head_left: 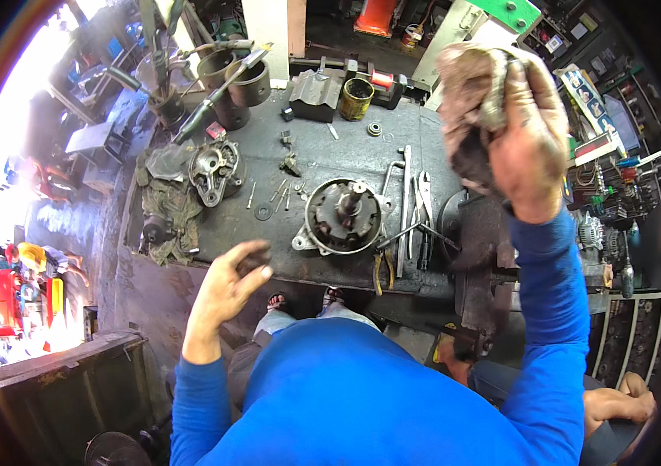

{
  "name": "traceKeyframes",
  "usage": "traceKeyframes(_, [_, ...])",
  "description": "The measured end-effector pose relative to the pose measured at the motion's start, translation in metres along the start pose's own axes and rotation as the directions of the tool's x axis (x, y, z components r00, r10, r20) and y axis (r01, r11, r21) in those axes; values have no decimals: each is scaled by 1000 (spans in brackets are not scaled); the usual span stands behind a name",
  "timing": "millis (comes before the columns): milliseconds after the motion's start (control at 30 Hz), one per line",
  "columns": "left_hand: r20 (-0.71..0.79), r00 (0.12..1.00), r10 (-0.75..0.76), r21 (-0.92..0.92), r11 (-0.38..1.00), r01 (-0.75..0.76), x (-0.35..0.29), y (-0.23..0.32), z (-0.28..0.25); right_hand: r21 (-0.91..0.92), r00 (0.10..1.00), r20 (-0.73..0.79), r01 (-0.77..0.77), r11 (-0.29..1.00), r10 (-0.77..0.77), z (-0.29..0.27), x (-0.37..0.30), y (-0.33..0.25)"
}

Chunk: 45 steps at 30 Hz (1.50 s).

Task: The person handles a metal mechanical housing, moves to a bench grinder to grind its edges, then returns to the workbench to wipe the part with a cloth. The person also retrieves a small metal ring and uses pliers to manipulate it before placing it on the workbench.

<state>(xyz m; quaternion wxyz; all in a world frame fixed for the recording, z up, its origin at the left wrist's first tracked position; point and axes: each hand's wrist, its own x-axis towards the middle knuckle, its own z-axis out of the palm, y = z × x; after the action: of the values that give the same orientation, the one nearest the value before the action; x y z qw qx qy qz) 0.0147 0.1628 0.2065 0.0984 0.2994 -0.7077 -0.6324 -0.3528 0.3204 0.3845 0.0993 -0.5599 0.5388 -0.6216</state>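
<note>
From the head camera, I see the right hand (531, 147) gripping a grimy rag (466, 81) at a dark workbench (416, 128), the left hand (224, 291), fingers parted, near a round metal housing (343, 216).

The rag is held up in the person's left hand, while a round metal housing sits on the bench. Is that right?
Not quite: the head view shows the rag held up in the right hand. The round metal housing does sit on the bench.

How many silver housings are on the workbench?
2: one housing in the middle, another housing on the left beside crumpled cloth. The rag in the right hand could hide more.
</note>
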Motion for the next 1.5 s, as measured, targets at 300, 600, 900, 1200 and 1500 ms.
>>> traceKeyframes(300, [63, 881, 468, 456, 772, -443, 73, -8, 29, -659, 533, 746, 676, 330, 400, 136, -26, 6])
traceKeyframes(600, [66, 844, 533, 264, 806, -530, 124, -23, 66, -618, 310, 508, 781, 90, 804, 178, -24, 35])
traceKeyframes(900, [91, 892, 442, 224, 864, -451, 121, -27, 62, -826, 116, 250, 543, 149, 961, 182, 5, 73])
traceKeyframes(1200, [121, 909, 399, 248, 875, -417, 120, -25, 60, -250, 323, -369, -938, 242, 871, 101, 57, 64])
traceKeyframes(1500, [39, 867, 496, 217, 843, -492, 121, -32, 65, -707, 312, 402, 703, 76, 861, 181, -10, 8])
